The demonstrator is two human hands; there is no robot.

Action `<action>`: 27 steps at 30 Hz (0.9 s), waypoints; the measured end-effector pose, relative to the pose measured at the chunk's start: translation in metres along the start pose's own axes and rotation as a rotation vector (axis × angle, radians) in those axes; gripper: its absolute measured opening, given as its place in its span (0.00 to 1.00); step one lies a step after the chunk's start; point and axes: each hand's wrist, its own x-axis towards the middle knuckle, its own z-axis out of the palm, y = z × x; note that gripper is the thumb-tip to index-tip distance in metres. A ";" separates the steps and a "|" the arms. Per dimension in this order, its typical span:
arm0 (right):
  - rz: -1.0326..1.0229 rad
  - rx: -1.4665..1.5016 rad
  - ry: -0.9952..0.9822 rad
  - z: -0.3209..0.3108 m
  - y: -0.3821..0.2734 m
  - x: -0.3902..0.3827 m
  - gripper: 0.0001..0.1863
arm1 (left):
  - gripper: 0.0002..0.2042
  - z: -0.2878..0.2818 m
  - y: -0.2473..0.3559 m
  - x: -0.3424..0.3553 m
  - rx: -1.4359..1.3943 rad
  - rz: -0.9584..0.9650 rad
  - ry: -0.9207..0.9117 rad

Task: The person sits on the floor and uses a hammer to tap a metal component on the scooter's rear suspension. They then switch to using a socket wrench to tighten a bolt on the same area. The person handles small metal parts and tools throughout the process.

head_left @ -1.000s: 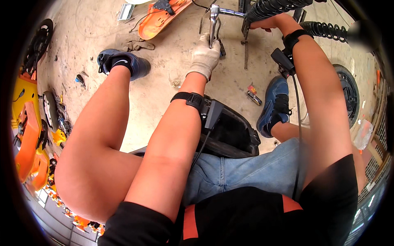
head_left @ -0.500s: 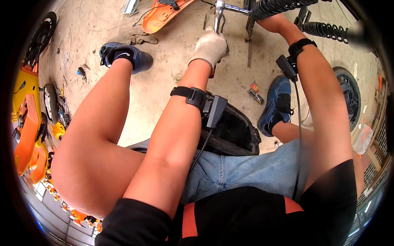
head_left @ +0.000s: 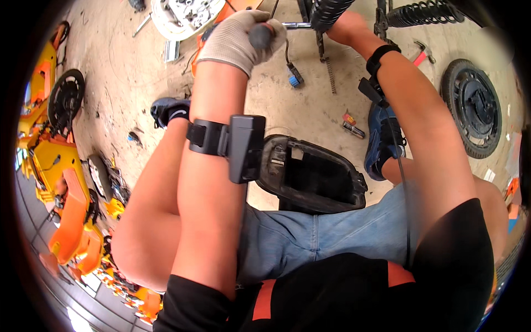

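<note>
Ratchet wrench point(head_left: 261, 36) sits in the gloved left hand point(head_left: 232, 41), fingers curled round it, dark handle end showing at the hand's three o'clock. Its chrome shaft point(head_left: 297, 25) points to three o'clock, toward a black coil spring point(head_left: 331, 11). At the spring's four o'clock is the bare right hand point(head_left: 348, 29); its fingers are hidden, so I cannot tell their state.

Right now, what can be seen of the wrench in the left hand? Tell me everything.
The wrench is mostly hidden by the gloved left hand, which grips it. Its rounded dark handle end, with a reddish part, faces the camera. Its shiny bar, looking like steel, runs right in the picture toward the black spring. Whether its far end sits on a bolt cannot be told.
</note>
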 end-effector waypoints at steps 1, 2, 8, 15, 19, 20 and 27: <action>-0.008 -0.100 0.008 0.035 0.015 0.018 0.11 | 0.14 0.002 0.011 -0.004 -0.058 -0.014 -0.032; -0.029 -0.071 0.017 0.033 0.002 0.022 0.11 | 0.15 0.000 0.025 -0.012 -0.140 -0.023 -0.038; 0.028 0.027 -0.081 0.011 0.016 0.005 0.11 | 0.09 0.027 0.018 0.007 0.291 -0.081 -0.139; 0.023 0.083 -0.135 0.029 0.032 0.015 0.14 | 0.18 -0.027 -0.088 0.005 1.188 0.421 0.248; 0.018 0.161 -0.224 0.001 0.006 0.016 0.16 | 0.38 -0.112 -0.124 0.052 1.578 0.702 0.478; 0.007 0.128 -0.203 -0.001 0.014 0.013 0.16 | 0.38 -0.111 -0.132 0.058 1.648 0.712 0.498; 0.035 0.048 -0.163 -0.001 0.012 0.007 0.12 | 0.35 -0.088 -0.134 0.055 1.591 0.584 0.579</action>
